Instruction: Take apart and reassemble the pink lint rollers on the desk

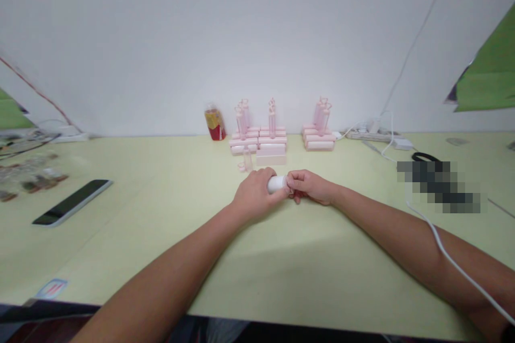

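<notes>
Near the middle of the table, my left hand [256,193] is wrapped around a short white roll [277,184] lying sideways. My right hand [309,186] is closed in a pinch at the roll's right end; whatever lies between its fingertips is too small and hidden to make out. Just beyond my hands stands a pale pink box-like piece [271,156]. Beside it is a small clear-pink tube with a loop [247,158]. Farther back, pink cases with white rolls [244,148] lie in stacks, with several upright pink tubes [272,122] on them.
More pink cases [319,144] lie back right. A red and yellow package [215,123] stands by the wall. At left are a phone [73,202] and small bagged items [34,179]. A power strip [372,135] sits back right; a white cable [446,252] crosses my right arm.
</notes>
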`<state>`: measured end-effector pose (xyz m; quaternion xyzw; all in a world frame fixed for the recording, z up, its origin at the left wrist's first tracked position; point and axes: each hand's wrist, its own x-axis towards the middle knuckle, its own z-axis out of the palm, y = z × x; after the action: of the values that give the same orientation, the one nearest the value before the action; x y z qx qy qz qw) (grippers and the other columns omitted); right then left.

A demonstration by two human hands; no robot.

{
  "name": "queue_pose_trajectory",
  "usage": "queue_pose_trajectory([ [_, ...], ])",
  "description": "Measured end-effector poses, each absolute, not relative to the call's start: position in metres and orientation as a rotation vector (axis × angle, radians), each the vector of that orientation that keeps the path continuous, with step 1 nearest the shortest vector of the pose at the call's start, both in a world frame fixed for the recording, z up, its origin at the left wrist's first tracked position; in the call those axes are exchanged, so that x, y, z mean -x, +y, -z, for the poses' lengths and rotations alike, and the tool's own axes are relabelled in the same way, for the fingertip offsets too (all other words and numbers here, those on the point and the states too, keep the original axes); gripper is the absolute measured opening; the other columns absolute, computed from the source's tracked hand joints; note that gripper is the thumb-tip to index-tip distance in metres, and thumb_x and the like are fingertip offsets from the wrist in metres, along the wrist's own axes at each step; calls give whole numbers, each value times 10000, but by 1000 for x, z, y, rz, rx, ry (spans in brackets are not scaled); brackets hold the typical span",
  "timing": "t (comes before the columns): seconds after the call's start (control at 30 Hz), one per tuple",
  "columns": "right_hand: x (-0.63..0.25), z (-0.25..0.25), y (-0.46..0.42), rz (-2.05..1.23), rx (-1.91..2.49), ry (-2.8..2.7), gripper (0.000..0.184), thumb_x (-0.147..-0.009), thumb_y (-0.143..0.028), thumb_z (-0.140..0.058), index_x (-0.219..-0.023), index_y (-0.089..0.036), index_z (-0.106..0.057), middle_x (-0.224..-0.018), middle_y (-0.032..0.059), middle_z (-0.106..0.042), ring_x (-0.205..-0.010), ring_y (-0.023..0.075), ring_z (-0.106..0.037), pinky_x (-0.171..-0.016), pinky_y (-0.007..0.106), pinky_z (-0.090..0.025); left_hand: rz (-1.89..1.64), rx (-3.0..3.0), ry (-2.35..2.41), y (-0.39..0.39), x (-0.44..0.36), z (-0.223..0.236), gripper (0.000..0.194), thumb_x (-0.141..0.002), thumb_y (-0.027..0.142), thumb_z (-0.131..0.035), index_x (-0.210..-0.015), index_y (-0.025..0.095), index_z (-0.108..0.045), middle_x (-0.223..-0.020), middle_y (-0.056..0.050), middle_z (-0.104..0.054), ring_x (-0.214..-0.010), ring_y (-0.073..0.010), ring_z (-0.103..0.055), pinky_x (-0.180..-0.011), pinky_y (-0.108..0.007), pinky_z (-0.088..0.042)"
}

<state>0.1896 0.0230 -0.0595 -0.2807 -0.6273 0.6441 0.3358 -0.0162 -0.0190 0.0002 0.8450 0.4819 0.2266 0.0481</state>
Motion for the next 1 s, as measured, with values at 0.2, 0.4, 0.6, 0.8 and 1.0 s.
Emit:
queue_pose_trajectory([
  [0.2,-190,59,22,-1717,690,-1634,375,-813,-496,-701,-793,-149,-562,-762,24,-631,-637,118,-601,-573,243,-524,-683,-2608,1452,-18,17,2,386,-848,568,-518,-927,205,-624,-874,-62,-634,-823,-233,-577,-728,-337,-432],
  [0.4,-191,59,22,-1682,710,-1651,370,-821,-497,-691,-840,-147,-575,-744,14,-629,-541,94,-576,-506,216,-476,-681,-2605,1452,-18,17,3,419,-844,595,-514,-946,205,-630,-888,-64,-632,-842,-239,-575,-750,-345,-441],
  [0.6,-191,57,21,-1635,767,-1710,410,-813,-546,-673,-832,-143,-599,-720,5,-603,-521,90,-551,-497,213,-457,-667,-2598,1458,-19,17,1,410,-841,584,-527,-955,205,-631,-903,-70,-638,-860,-247,-580,-767,-353,-446],
  [0.8,-191,56,20,-1629,741,-1732,410,-829,-543,-656,-806,-139,-594,-708,4,-588,-521,88,-538,-496,212,-445,-676,-2604,1447,-20,16,1,430,-850,602,-506,-948,203,-635,-887,-69,-639,-842,-244,-580,-754,-352,-440],
  [1.0,-189,55,18,-1607,760,-1742,444,-821,-582,-641,-785,-143,-584,-696,-1,-590,-509,83,-525,-484,207,-424,-651,-2613,1459,-19,17,2,435,-859,598,-490,-953,198,-631,-894,-72,-632,-854,-244,-573,-769,-354,-439],
])
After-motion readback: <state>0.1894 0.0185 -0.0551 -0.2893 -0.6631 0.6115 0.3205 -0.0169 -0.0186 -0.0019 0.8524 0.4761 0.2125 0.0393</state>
